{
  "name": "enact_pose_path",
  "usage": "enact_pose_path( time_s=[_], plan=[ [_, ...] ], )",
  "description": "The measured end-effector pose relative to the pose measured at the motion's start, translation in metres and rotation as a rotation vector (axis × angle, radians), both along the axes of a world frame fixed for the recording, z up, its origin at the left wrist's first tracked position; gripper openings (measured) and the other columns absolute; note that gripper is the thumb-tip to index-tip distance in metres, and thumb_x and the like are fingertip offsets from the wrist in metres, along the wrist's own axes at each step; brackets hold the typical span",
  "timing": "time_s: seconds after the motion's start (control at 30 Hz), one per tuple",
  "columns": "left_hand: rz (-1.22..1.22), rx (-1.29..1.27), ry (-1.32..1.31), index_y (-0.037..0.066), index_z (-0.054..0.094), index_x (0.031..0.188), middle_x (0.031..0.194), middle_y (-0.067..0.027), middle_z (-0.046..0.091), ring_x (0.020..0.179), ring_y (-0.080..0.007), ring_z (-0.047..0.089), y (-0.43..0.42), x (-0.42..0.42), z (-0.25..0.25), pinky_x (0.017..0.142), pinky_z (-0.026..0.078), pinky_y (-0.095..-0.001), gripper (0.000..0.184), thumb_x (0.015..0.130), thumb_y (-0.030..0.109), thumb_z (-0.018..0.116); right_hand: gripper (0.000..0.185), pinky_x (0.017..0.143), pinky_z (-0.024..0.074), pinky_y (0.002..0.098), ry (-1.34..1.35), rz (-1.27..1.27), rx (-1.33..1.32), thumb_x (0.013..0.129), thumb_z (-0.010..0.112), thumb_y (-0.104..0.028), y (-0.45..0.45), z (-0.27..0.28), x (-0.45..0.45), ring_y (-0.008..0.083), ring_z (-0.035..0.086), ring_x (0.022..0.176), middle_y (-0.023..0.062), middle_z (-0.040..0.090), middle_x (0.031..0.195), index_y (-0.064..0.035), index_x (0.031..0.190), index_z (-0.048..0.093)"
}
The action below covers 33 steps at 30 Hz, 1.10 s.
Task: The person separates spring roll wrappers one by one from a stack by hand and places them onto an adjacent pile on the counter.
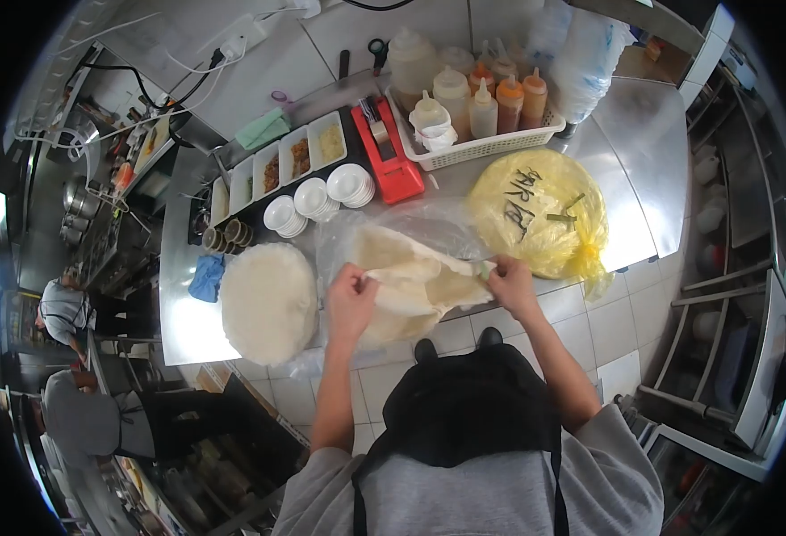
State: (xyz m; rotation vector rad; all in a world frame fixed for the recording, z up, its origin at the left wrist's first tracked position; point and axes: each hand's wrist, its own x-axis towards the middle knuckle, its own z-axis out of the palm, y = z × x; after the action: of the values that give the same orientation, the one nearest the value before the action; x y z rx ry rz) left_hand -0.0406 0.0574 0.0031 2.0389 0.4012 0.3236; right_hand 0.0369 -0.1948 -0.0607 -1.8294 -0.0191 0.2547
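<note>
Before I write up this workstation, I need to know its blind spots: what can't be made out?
All in the head view:
- Plastic directly behind the pale sheet: covered by the sheet.
- Bottle bottoms: behind the basket wall.
- Exact contents of the yellow bag: veiled by its plastic.
- Heels of the shoes: under the apron.

Thin, pale cream sheet (pixel 402 290) is stretching between left fingers (pixel 364 284) and right fingers (pixel 501 270), both pinching it. Middle is sagging into loose folds; edges are running uneven. It's looking soft and floppy; can't tell whether it's one layer or several. Sitting above clear plastic (pixel 442 217) at the near edge of the tabletop (pixel 192 313); contact underneath is staying unclear.
</note>
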Motion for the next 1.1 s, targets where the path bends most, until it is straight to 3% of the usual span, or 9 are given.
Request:
enact_pose_path(
  time_s=[0.13,0.17,0.57,0.67,0.77,0.83,0.93,0.97,1.1],
  plan=[
    [0.146,-0.080,0.006,0.000,0.052,0.075,0.061,-0.0005,0.053,0.055,-0.0052,0.047,0.029,-0.017,0.020,0.049,0.037,-0.0222,0.008,0.079,0.004,0.058,0.023,0.044,0.0368,0.0261,0.018,-0.041,-0.043,0.074,0.068,-0.018,-0.028,0.003,0.002,0.0071,0.046,0.047,0.0032,0.054,0.054,0.0033,0.072,0.061],
    [0.159,-0.070,-0.009,0.000,0.052,0.074,0.061,0.0004,0.052,0.055,-0.0048,0.046,0.037,-0.022,0.022,0.049,0.036,-0.0218,0.009,0.079,0.004,0.058,0.024,0.042,0.0321,0.0255,0.010,-0.040,-0.050,0.075,0.069,-0.019,-0.037,-0.024,0.008,0.0057,0.040,0.045,0.0003,0.051,0.053,0.0017,0.069,0.059],
    [0.387,-0.196,-0.184,0.008,0.050,0.075,0.064,0.0072,0.044,0.059,-0.0009,0.038,0.117,-0.075,0.043,0.052,0.028,-0.0177,0.012,0.083,0.009,0.059,0.020,0.043,0.0326,0.0232,0.024,-0.059,0.122,0.079,0.065,-0.015,-0.020,-0.004,0.009,0.0043,0.041,0.048,-0.0015,0.053,0.055,0.0027,0.073,0.059],
    [0.418,-0.265,-0.270,0.008,0.050,0.076,0.065,0.0069,0.045,0.058,-0.0016,0.037,0.137,-0.091,0.051,0.053,0.029,-0.0169,0.011,0.083,0.008,0.059,0.019,0.043,0.0329,0.0264,0.035,-0.072,0.059,0.078,0.066,-0.014,-0.026,-0.007,0.011,0.0066,0.041,0.047,0.0012,0.050,0.052,0.0026,0.071,0.058],
    [0.353,-0.309,-0.337,0.006,0.051,0.082,0.071,0.0008,0.055,0.062,-0.0046,0.049,0.170,-0.107,0.068,0.054,0.041,-0.0207,0.007,0.085,0.008,0.057,0.019,0.043,0.0328,0.0304,-0.205,-0.022,-0.318,0.076,0.066,-0.012,-0.028,-0.004,0.011,0.0102,0.042,0.045,0.0066,0.044,0.048,0.0029,0.069,0.056],
    [0.326,-0.370,-0.412,0.002,0.051,0.093,0.081,-0.0067,0.062,0.073,-0.0114,0.059,0.188,-0.118,0.086,0.059,0.051,-0.0268,0.010,0.086,0.007,0.055,0.020,0.044,0.0334,0.0331,-0.226,-0.037,-0.334,0.075,0.066,-0.012,-0.029,-0.003,0.010,0.0159,0.043,0.044,0.0103,0.042,0.048,0.0031,0.067,0.055],
    [0.358,-0.431,-0.471,0.001,0.050,0.099,0.086,-0.0083,0.061,0.074,-0.0140,0.060,0.155,-0.107,0.112,0.061,0.052,-0.0278,0.016,0.085,0.007,0.054,0.017,0.047,0.0364,0.0352,-0.303,-0.049,-0.320,0.074,0.066,-0.011,-0.020,0.005,0.013,0.0241,0.044,0.044,0.0143,0.044,0.050,0.0027,0.071,0.057],
    [0.266,-0.320,-0.393,0.002,0.050,0.102,0.092,-0.0077,0.061,0.075,-0.0143,0.060,0.168,-0.109,0.098,0.064,0.051,-0.0257,0.019,0.084,0.004,0.055,0.016,0.048,0.0377,0.0356,-0.336,-0.048,-0.309,0.074,0.066,-0.011,-0.014,0.009,0.014,0.0268,0.045,0.045,0.0153,0.046,0.052,0.0025,0.074,0.058],
    [0.272,-0.202,-0.331,0.005,0.051,0.093,0.080,0.0001,0.055,0.065,-0.0058,0.049,0.107,-0.062,0.095,0.054,0.040,-0.0198,0.013,0.082,0.003,0.057,0.018,0.056,0.0434,0.0334,-0.663,-0.158,-0.447,0.076,0.065,-0.012,0.010,0.039,0.020,0.0302,0.052,0.058,0.0167,0.057,0.068,-0.0011,0.090,0.062]
  ],
)
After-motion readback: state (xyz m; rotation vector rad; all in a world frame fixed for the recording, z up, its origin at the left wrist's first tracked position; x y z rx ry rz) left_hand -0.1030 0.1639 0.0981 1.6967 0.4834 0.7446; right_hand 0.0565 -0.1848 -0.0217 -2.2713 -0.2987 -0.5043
